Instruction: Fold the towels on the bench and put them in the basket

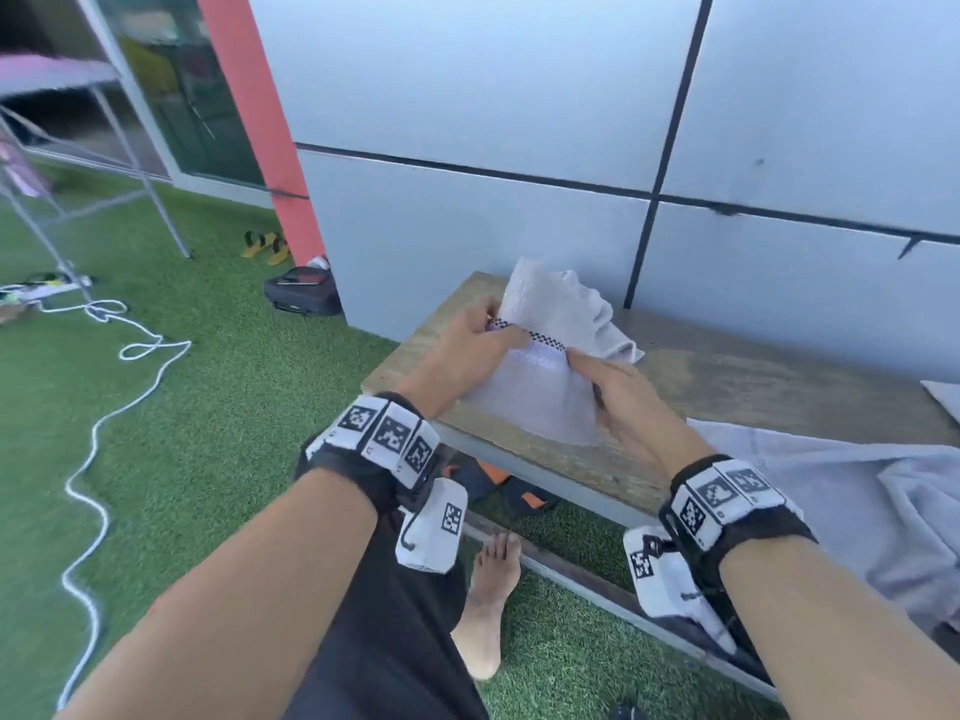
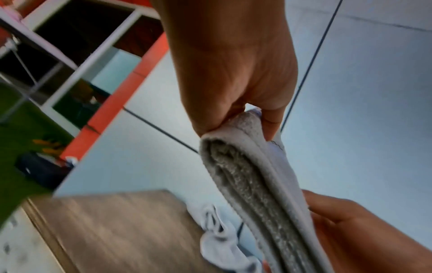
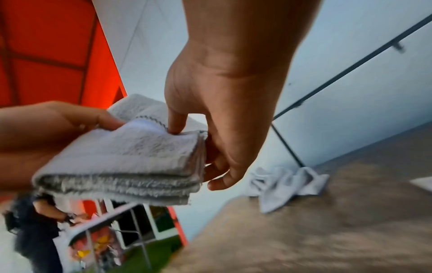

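A folded white towel (image 1: 540, 392) with a black checked stripe is held up over the left end of the wooden bench (image 1: 753, 376). My left hand (image 1: 501, 330) pinches its far left edge, and my right hand (image 1: 582, 362) pinches its right edge. In the left wrist view my left hand (image 2: 244, 115) grips the top of the layered towel (image 2: 257, 175). The right wrist view has my right hand (image 3: 202, 147) with the thumb on top of the towel (image 3: 121, 157) and fingers beneath. A crumpled white towel (image 1: 602, 314) lies on the bench behind. No basket is in view.
A large grey cloth (image 1: 857, 491) drapes over the bench's right part, and another towel's corner (image 1: 943, 397) shows at the far right. The panelled wall (image 1: 519, 210) stands close behind. A white rope (image 1: 104, 423) lies on the green turf. Another person (image 3: 35, 230) stands off to the left.
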Motion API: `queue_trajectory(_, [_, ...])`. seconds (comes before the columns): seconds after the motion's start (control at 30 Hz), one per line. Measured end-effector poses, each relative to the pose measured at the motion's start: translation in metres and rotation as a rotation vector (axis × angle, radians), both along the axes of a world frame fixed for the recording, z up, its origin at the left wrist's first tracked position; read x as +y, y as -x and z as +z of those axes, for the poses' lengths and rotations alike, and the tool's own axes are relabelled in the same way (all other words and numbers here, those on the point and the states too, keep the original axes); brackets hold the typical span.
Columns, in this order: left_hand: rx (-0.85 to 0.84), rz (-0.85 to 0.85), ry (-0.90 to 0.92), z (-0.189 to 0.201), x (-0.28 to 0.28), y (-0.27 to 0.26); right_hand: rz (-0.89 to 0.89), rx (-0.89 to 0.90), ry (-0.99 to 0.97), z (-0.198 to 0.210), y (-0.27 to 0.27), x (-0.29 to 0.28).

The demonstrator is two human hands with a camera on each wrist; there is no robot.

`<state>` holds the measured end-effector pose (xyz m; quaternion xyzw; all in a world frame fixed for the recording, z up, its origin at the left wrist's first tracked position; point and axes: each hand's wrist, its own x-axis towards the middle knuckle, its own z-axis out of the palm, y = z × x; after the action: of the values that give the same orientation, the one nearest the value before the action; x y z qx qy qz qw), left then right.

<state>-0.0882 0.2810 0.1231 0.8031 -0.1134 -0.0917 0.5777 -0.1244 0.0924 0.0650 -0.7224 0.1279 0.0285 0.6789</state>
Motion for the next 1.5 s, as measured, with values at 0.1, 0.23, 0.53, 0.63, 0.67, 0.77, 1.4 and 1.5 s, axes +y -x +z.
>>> queue_trajectory(0.1, [-0.051, 0.111, 0.055, 0.028, 0.063, 0.001, 0.156, -0.128, -0.029, 0.034, -0.018, 0.047])
queue_trajectory(0.23, [-0.084, 0.284, 0.130, 0.032, 0.137, 0.002, 0.234, -0.258, 0.187, 0.059, -0.047, 0.117])
queue_trajectory(0.53, [-0.024, 0.516, 0.145, -0.062, 0.266, -0.023, 0.568, -0.211, 0.503, 0.014, -0.120, 0.234])
queue_trajectory(0.63, [0.100, 0.543, 0.108, -0.128, 0.290, -0.032, 0.694, -0.086, 0.561, -0.036, -0.140, 0.250])
queue_trajectory(0.67, [0.169, 0.542, 0.094, -0.154, 0.295, -0.034, 0.728, -0.057, 0.576, -0.053, -0.144, 0.254])
queue_trajectory(0.77, [0.356, 0.561, 0.097, -0.231, 0.305, -0.034, 0.779, 0.039, 0.610, -0.114, -0.151, 0.266])
queue_trajectory(1.4, [0.808, 0.668, -0.003, -0.451, 0.278, -0.042, 1.073, -0.002, 1.092, -0.317, -0.142, 0.314])
queue_trajectory(1.5, [0.837, 0.683, -0.019, -0.460, 0.277, -0.044, 1.101, 0.103, 1.107, -0.328, -0.145, 0.321])
